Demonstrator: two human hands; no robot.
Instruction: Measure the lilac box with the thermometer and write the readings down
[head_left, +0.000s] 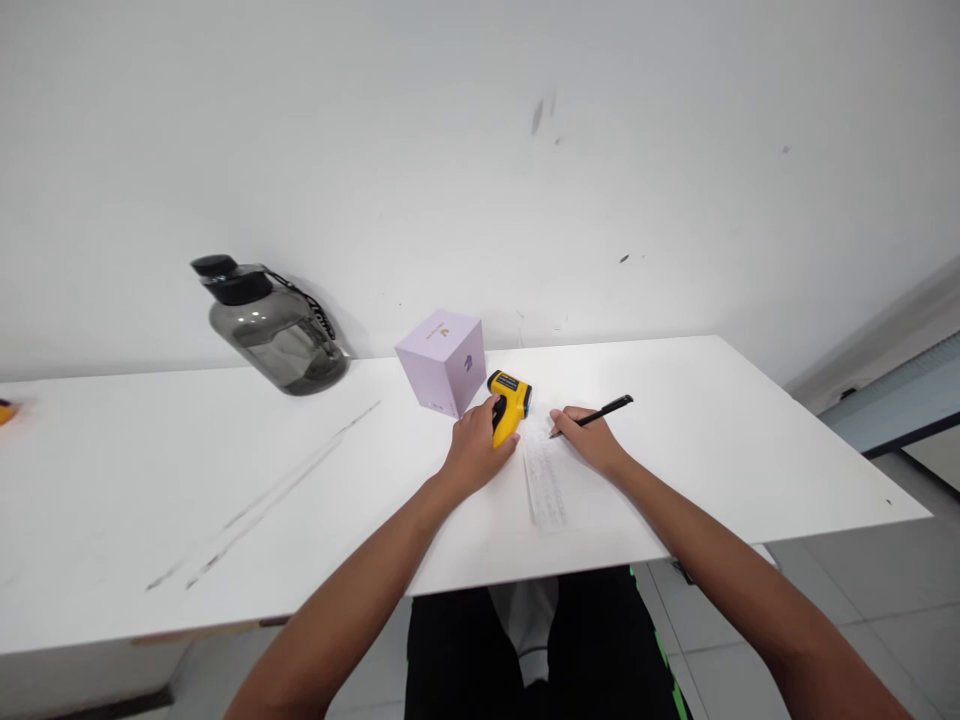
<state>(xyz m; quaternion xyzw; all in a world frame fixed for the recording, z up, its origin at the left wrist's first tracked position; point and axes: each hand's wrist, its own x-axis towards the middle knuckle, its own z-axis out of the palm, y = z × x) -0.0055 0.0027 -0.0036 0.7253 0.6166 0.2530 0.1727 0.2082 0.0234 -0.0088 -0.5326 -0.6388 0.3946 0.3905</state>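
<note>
My left hand (474,450) is closed around the handle of a yellow-and-black infrared thermometer (511,400), which rests on the white table. In my right hand (594,440) is a black pen (613,407), gripped near its lower end and slanting up to the right. The pen's point is down at the upper part of a white sheet of paper (551,492) covered with rows of faint writing, too small to read. This sheet lies between my two forearms. Just behind my left hand stands a lilac box (441,362) with small printed marks.
A large grey see-through bottle (281,335) with a black lid and strap stands at the back left, by the wall (465,170). At the far left edge an orange-and-dark object (6,411) is partly cut off. The table (315,520) has dark streaks on its left side.
</note>
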